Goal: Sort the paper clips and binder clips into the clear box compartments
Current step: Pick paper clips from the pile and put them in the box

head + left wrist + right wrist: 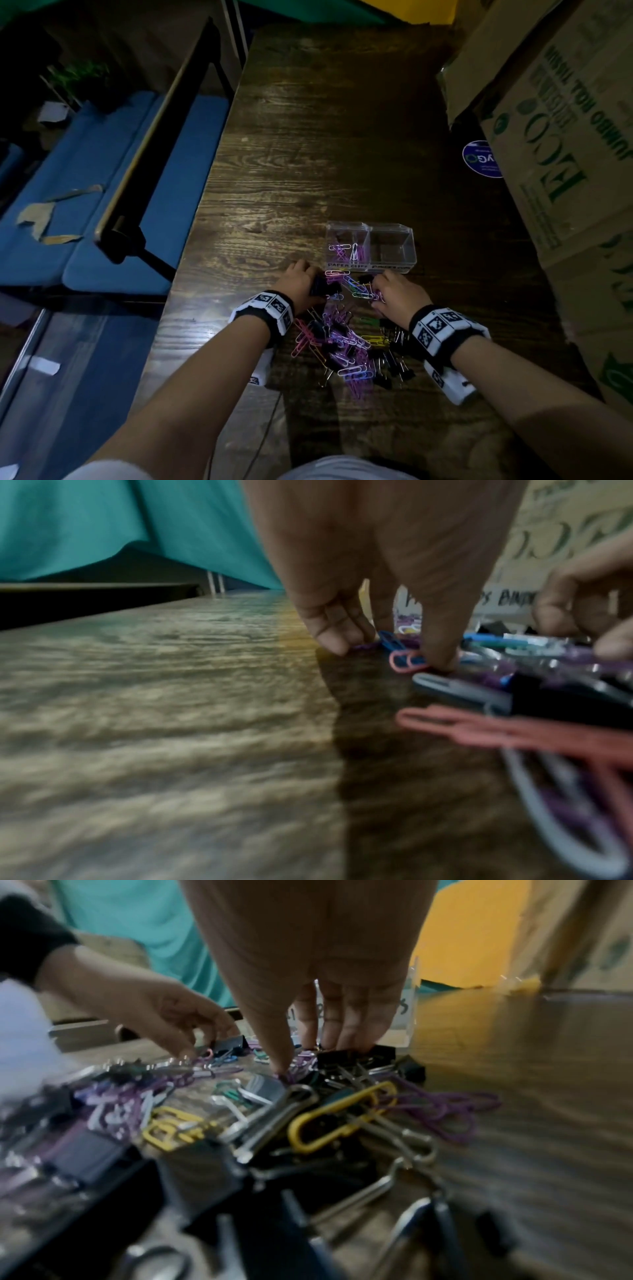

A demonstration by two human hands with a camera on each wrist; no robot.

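A clear box (pixel 370 228) with two compartments stands on the table. Its left compartment, labelled for paper clips, holds several coloured paper clips (pixel 346 249); the right compartment (pixel 392 251) looks empty. A mixed pile of coloured paper clips and black binder clips (pixel 349 337) lies in front of it. My left hand (pixel 301 284) is at the pile's far left, thumb and fingertips pinching pink and blue paper clips (pixel 409 660) against the table beside a black binder clip (pixel 318 286). My right hand (pixel 394 291) pinches purple paper clips (pixel 298 1066), its fingertips (pixel 342 1039) against a black binder clip (pixel 356 1056).
Large cardboard boxes (pixel 555 137) crowd the table's right side. The dark wooden table (pixel 325 137) stretches bare beyond the clear box. A blue cushioned bench (pixel 113 192) and a black frame sit past the table's left edge.
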